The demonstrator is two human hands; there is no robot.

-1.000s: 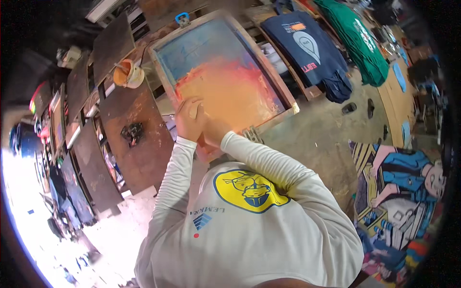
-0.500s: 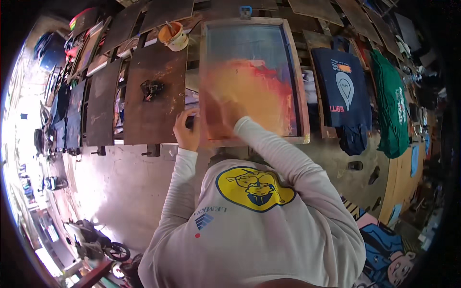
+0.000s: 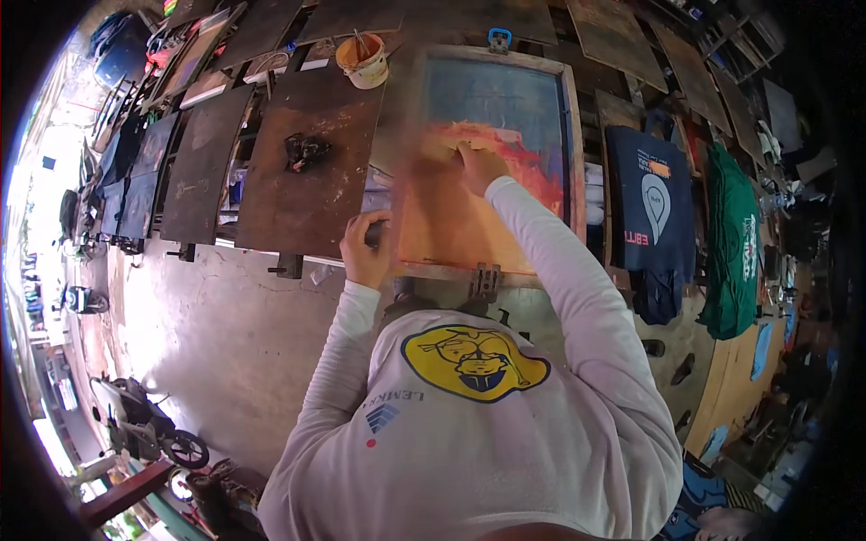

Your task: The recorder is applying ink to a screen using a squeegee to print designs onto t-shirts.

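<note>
A wooden-framed printing screen (image 3: 487,86), smeared orange and red over its lower part with grey-blue mesh above, lies before me; its left side is blurred. My right hand (image 3: 480,167) is on the mesh among the orange, fingers curled on something I cannot make out. My left hand (image 3: 365,254) is curled at the screen's lower left edge around a dark patch or object that is unclear. A dark board (image 3: 271,203) left of the screen bears a crumpled black lump (image 3: 308,151). An orange-stained bucket (image 3: 363,70) with a stick stands behind that board.
More boards (image 3: 203,162) extend left and behind. A navy printed bag (image 3: 649,171) and green printed fabric (image 3: 729,243) lie on boards to the right. A motorbike (image 3: 149,424) stands lower left. Dark sandals (image 3: 683,368) are on the floor (image 3: 248,334) at right.
My hands were together at the screen's left side. My right hand has moved up and rightward across the mesh; my left has stayed lower at the edge. The view has swung round.
</note>
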